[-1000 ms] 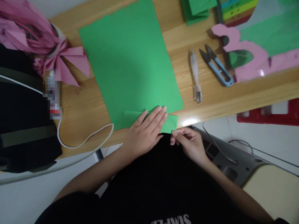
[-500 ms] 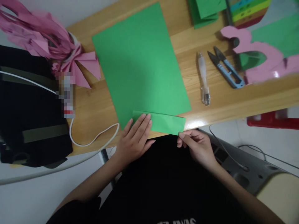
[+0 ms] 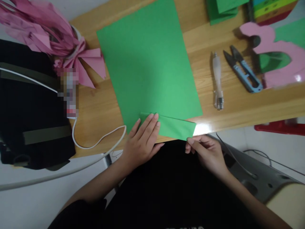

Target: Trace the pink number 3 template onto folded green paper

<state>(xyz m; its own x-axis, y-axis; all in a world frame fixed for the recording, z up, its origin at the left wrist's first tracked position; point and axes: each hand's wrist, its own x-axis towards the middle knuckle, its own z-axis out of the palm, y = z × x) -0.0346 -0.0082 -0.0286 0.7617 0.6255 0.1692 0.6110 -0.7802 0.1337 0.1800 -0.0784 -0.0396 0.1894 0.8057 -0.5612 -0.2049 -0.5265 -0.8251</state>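
A large sheet of green paper [image 3: 152, 66] lies flat on the wooden table. Over its near edge is a narrow strip of green paper [image 3: 175, 127], which looks folded. My left hand [image 3: 143, 138] rests flat on the strip's left end, fingers stretched out and hiding that part. At the strip's near right corner, my right hand [image 3: 207, 149] pinches the paper between thumb and fingers, just past the table's front edge. To the right lie a white pen [image 3: 217, 81] and blue thread snips [image 3: 244, 70] with their blades apart.
A bunch of pink paper strips [image 3: 54, 35] sits at the left beside a black bag [image 3: 30, 101]. A white cable [image 3: 100, 144] loops near the front edge. At the right are a pink paper cutout [image 3: 278, 52], folded green paper [image 3: 226, 11] and a red plastic object [image 3: 281, 128].
The whole view has shifted slightly, so the things on the table appear farther right. Both hands keep their places on the green strip, whose right part now looks slightly more creased.
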